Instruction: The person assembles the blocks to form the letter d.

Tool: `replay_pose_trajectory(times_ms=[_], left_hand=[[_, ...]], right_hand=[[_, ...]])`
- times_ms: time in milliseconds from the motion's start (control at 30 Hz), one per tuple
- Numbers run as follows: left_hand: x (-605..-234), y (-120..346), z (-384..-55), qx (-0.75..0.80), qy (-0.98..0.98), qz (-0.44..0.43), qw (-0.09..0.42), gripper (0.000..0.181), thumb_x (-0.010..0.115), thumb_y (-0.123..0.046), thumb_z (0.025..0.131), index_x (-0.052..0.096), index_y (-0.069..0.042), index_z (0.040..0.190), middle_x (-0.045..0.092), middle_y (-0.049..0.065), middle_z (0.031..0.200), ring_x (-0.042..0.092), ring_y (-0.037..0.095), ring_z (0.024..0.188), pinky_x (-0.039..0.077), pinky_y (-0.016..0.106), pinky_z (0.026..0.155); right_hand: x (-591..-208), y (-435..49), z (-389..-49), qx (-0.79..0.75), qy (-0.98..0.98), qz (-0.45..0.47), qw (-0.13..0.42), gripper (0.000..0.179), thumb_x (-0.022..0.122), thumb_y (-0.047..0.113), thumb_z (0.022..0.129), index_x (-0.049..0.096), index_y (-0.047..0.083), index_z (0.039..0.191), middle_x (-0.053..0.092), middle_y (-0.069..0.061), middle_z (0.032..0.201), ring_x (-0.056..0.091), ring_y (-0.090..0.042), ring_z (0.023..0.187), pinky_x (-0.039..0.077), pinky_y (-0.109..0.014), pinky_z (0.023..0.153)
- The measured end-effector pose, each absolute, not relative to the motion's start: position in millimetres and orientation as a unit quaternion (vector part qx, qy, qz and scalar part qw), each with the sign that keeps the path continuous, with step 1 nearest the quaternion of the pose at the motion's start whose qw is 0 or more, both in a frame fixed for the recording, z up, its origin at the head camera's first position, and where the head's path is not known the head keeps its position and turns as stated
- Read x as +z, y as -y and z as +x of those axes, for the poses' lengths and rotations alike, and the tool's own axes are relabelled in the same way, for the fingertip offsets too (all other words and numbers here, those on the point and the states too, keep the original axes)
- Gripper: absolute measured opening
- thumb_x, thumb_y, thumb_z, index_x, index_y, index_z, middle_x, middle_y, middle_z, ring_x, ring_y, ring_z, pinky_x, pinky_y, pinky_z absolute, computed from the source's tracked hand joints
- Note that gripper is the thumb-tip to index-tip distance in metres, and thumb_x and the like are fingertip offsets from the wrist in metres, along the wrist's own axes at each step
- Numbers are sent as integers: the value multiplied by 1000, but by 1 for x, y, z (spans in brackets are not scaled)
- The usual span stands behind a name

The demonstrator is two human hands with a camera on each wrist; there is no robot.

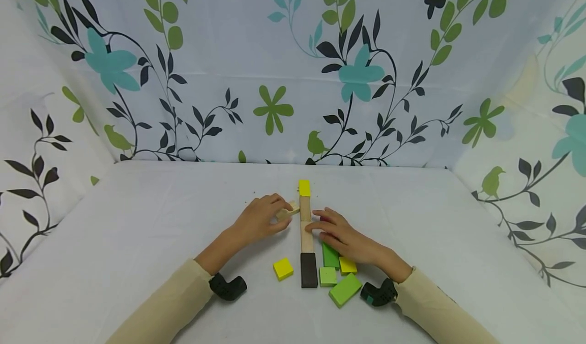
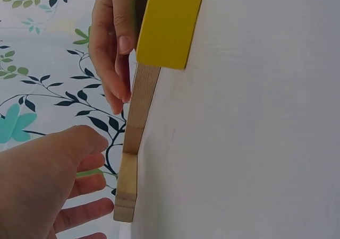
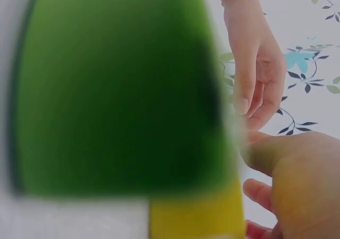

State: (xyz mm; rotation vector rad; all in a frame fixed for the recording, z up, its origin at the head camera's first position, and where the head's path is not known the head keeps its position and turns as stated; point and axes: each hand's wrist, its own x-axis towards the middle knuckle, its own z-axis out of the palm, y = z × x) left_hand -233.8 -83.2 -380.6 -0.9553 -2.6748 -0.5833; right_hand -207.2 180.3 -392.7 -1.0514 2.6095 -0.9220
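White cloth covers the desk [image 1: 137,206], and on it the long row of blocks [image 1: 307,242] could lose its straight line; a sideways nudge would likely be the cause, since nothing visible fixes it. The row lies between the two hands: the right hand [image 1: 342,236] reaches in from its right, fingers spread and uncurled, one fingertip over the row's middle; the left hand [image 1: 260,220] hovers opposite, thumb and fingers parted. The lime-green oblong block [image 1: 345,290] lies near the right wrist, where a lowered forearm might knock it. Left of the row's dark block [image 1: 309,270], and apart from it, sits a yellow block [image 1: 283,269]. The slim pale wooden piece [image 1: 293,211] lies at the left fingertips, touching or just beside the row; pushed too hard, it may disturb the line.
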Motion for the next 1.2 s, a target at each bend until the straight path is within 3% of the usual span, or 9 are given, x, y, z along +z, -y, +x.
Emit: replay_pose_trajectory(times_ms=[400,700,967,1200], left_hand=[[-389,79,-242,-218,899,-376,64,31,66,-35,92,68,-17,117,61,0,121,52,20,120,36,50,98],[-397,78,-246,-237,889,-387,59,32,69,-41,89,68,-22,115,59,-1,125,48,19,125,31,54,101],[-400,78,-246,-240,885,-392,72,36,71,-41,87,67,-20,115,57,0,127,48,20,125,33,52,99],[-401,78,-247,-242,885,-393,66,38,72,-41,86,66,-19,116,57,1,127,48,21,125,38,48,97]], right_hand=[[-390,-188,-214,-327,-886,-322,69,45,56,22,99,48,10,141,32,-16,154,36,-38,137,38,-56,105],[-388,-203,-221,-341,-877,-330,72,42,59,18,98,51,7,137,39,-17,149,36,-37,138,31,-55,110],[-390,-214,-227,-343,-868,-345,102,46,59,11,95,51,14,140,38,-14,151,33,-37,140,31,-57,109],[-390,-216,-229,-343,-865,-351,101,46,63,8,90,55,11,135,39,-15,150,33,-39,139,29,-60,109]])
